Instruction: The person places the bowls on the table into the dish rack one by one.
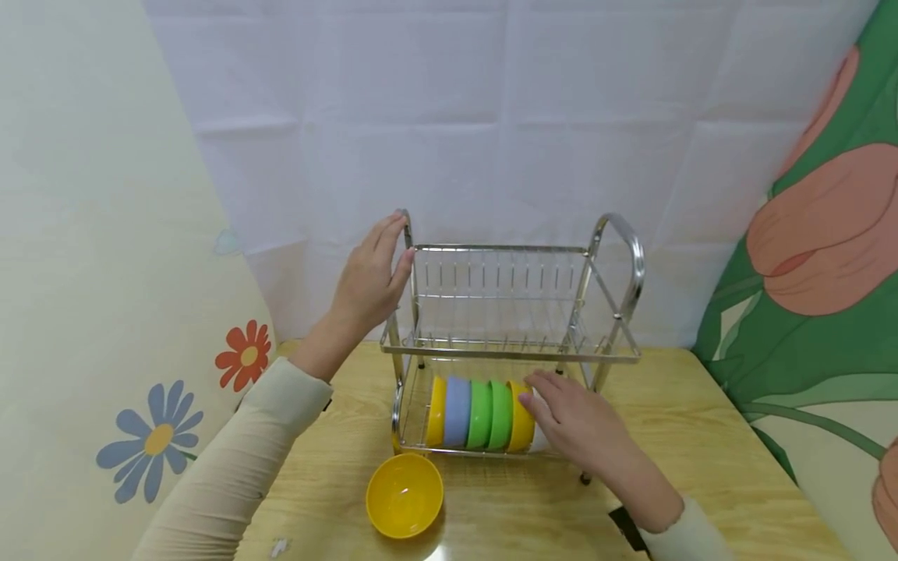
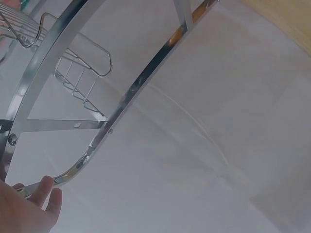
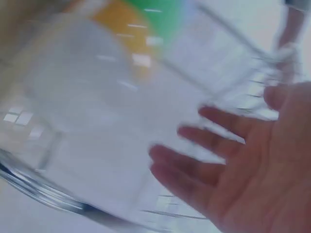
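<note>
A two-tier metal dish rack (image 1: 510, 354) stands on the wooden table. At its upper left, my left hand (image 1: 372, 276) holds the curved handle (image 2: 73, 171), fingertips over the bar in the left wrist view. Bowls stand on edge in a row on the lower tier: yellow (image 1: 436, 413), blue (image 1: 457, 413), two green (image 1: 480, 417), another yellow (image 1: 520, 421) and a white bowl (image 1: 539, 438) at the right end. My right hand (image 1: 582, 421) is beside the white bowl, partly covering it. Its fingers are spread and hold nothing in the blurred right wrist view.
A yellow bowl (image 1: 404, 496) sits upright on the table, in front of the rack's left side. Behind the rack hangs a white cloth (image 1: 449, 132). A flower-patterned panel (image 1: 119, 312) rises at left, a tulip-patterned one (image 1: 828, 257) at right.
</note>
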Available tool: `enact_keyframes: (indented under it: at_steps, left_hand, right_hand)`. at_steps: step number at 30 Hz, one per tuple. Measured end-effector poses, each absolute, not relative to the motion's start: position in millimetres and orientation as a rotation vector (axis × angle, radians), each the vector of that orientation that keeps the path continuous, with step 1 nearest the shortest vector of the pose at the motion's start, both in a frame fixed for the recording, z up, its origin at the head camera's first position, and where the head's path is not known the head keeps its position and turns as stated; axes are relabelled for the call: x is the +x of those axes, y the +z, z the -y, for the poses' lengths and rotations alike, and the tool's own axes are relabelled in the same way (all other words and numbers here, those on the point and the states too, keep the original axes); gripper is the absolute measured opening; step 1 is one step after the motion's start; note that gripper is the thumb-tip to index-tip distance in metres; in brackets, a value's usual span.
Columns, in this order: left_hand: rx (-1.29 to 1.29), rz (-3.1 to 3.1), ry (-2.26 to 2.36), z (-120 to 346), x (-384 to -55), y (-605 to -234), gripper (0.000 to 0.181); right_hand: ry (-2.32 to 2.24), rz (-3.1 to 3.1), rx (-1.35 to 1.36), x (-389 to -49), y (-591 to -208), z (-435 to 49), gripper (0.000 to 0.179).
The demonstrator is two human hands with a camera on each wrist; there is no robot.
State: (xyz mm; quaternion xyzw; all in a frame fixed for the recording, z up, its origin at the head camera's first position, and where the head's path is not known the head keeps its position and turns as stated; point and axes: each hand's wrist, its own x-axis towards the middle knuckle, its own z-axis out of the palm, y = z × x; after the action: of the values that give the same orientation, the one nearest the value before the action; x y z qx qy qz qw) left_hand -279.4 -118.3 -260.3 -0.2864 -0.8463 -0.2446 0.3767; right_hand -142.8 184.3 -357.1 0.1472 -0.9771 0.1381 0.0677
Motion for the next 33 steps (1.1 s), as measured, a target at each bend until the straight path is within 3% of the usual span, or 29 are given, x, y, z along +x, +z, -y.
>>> enact_keyframes:
  at_steps: [10,17,21,27,33]
  left_hand:
    - [-0.734,2.17,-0.63,117.9,-275.3,-258.0,0.053]
    - [-0.734,2.194,-0.655,117.5,-273.3,-259.9,0.054]
    - [-0.722,2.212,-0.655,117.8,-273.7,-263.0,0.054]
    - [-0.722,2.225,-0.645,119.3,-274.7,-266.0,0.055]
    - [-0.752,2.235,-0.638,121.9,-275.5,-266.4,0.055]
  right_hand:
    - [0.469,2.825,0.829,-91.6,-275.2,-197.0,0.046]
    - [0.312,2.575,0.851,-78.9,-240.8,-205.9,0.056]
    - [0.27,2.462,0.813,-91.3,-226.9,-214.7,0.059]
    - [0.285,2.204,0.806,-134.0,-218.5,-237.0,0.045]
    - [0.346,2.164,0.723,-176.9,-220.4,-254.1,0.053]
